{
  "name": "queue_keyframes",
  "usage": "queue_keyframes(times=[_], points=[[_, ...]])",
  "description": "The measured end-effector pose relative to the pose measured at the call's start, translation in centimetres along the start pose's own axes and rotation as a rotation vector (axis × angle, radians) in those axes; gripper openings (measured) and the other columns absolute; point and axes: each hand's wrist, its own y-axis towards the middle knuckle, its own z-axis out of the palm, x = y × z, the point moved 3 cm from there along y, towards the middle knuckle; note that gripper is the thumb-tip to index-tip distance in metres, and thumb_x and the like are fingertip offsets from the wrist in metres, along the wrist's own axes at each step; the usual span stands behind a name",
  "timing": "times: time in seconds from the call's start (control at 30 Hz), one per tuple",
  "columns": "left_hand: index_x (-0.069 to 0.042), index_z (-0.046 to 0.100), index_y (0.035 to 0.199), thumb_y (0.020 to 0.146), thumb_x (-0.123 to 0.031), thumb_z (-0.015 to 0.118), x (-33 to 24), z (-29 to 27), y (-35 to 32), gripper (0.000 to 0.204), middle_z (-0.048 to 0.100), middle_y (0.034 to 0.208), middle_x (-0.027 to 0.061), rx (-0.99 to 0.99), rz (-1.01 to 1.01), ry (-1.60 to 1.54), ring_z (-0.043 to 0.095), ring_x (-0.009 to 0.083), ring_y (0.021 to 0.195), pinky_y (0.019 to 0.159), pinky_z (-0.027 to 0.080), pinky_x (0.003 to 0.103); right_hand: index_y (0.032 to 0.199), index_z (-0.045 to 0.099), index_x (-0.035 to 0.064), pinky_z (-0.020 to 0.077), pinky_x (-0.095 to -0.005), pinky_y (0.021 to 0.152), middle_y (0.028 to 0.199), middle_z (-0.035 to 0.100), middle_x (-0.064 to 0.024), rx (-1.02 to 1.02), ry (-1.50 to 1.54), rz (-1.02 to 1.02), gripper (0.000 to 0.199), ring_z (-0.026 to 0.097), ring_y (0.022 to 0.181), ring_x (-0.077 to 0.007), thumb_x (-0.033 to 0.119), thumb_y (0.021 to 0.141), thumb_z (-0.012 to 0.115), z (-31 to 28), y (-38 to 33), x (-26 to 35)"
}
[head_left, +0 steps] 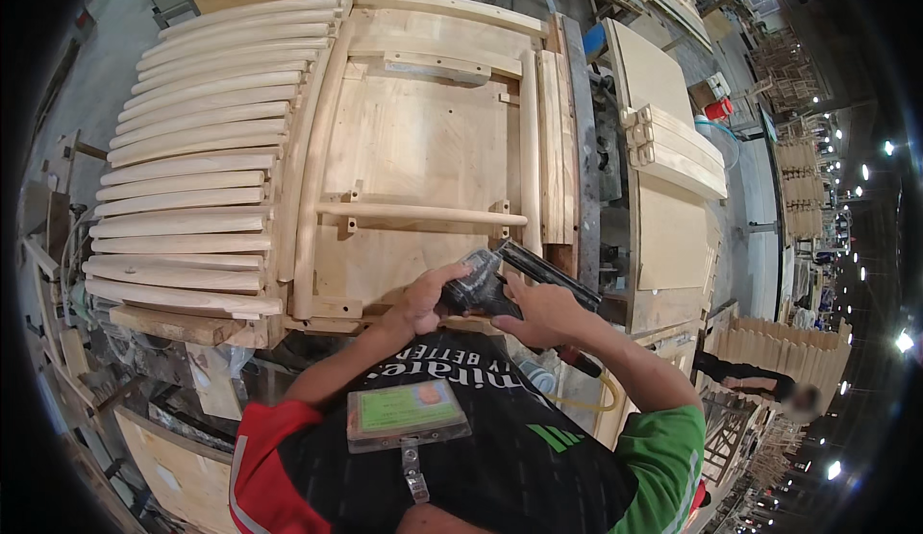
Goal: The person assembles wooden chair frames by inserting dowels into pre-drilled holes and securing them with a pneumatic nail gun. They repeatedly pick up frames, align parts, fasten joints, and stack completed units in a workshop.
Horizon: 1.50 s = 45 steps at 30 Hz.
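Note:
Both my hands are on a dark pneumatic nail gun (470, 285) at the near edge of a wooden jig board (413, 149). My left hand (432, 296) is closed round the tool's rounded body. Around the grip, just right of it, wraps my right hand (544, 311). The nail gun's long black magazine points off to the right. Just beyond the tool, a round wooden crossbar (423, 214) lies across the jig between a left wooden post (319, 164) and a right wooden post (530, 149). Farther back lies a short drilled rail (437, 65).
Many curved wooden slats (192, 171) lie in a row on the left. A grey metal beam (588, 149) borders the jig's right side. Beyond it, a stack of wooden pieces (678, 154) rests on a panel. A yellow hose (608, 395) hangs near my right forearm. Another person (755, 380) is at far right.

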Motion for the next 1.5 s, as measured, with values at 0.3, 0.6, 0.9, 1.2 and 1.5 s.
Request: queue_keyframes(times=[0.3, 0.6, 0.9, 1.2, 1.5], points=[[-0.012, 0.071, 0.122, 0.097, -0.034, 0.072, -0.2, -1.4, 5.0, 0.034, 0.078, 0.107, 0.0058, -0.096, -0.093, -0.137, 0.075, 0.0227, 0.095, 0.073, 0.058, 0.037, 0.129, 0.057, -0.0102, 0.0559, -0.0521, 0.096, 0.110, 0.074, -0.0311, 0.042, 0.017, 0.179, 0.073, 0.073, 0.107, -0.0451, 0.055, 0.096, 0.064, -2.4, 2.6, -1.0], [-0.012, 0.070, 0.122, 0.096, -0.039, 0.072, 0.1, -1.5, 5.3, 0.038, 0.078, 0.105, 0.0079, -0.094, -0.111, -0.157, 0.075, 0.0252, 0.085, 0.067, 0.056, 0.035, 0.129, 0.058, -0.0110, 0.0564, -0.0512, 0.096, 0.112, 0.074, -0.0307, 0.129, 0.036, 0.173, 0.072, 0.073, 0.109, -0.0447, 0.053, 0.097, 0.063, -3.8, 3.3, -1.2], [-0.010, 0.070, 0.125, 0.098, -0.034, 0.070, -0.2, -2.4, 5.7, 0.036, 0.078, 0.107, 0.0075, -0.024, -0.116, -0.207, 0.075, 0.0230, 0.088, 0.069, 0.058, 0.037, 0.130, 0.056, -0.0123, 0.0559, -0.0513, 0.096, 0.111, 0.073, -0.0324, 0.193, 0.016, 0.205, 0.074, 0.073, 0.108, -0.0449, 0.053, 0.097, 0.064, -4.3, 4.3, 0.0], [-0.008, 0.070, 0.124, 0.099, -0.032, 0.071, 0.1, -2.0, 5.9, 0.036, 0.078, 0.107, 0.0073, -0.028, -0.072, -0.185, 0.074, 0.0191, 0.089, 0.071, 0.060, 0.037, 0.125, 0.057, -0.0103, 0.0569, -0.0524, 0.093, 0.104, 0.074, -0.0313, 0.090, -0.069, 0.171, 0.071, 0.074, 0.101, -0.0462, 0.053, 0.095, 0.067, -2.5, 4.4, -0.6], [-0.006, 0.069, 0.120, 0.102, -0.035, 0.071, -1.3, -2.6, -0.8, 0.035, 0.077, 0.103, 0.0081, 0.043, -0.034, -0.081, 0.074, 0.0171, 0.086, 0.075, 0.066, 0.037, 0.146, 0.044, -0.0095, 0.0592, -0.0536, 0.078, 0.090, 0.075, -0.0272, 0.081, -0.223, -0.078, 0.084, 0.075, 0.084, -0.0459, 0.048, 0.092, 0.073, -3.6, 2.3, 2.7]])
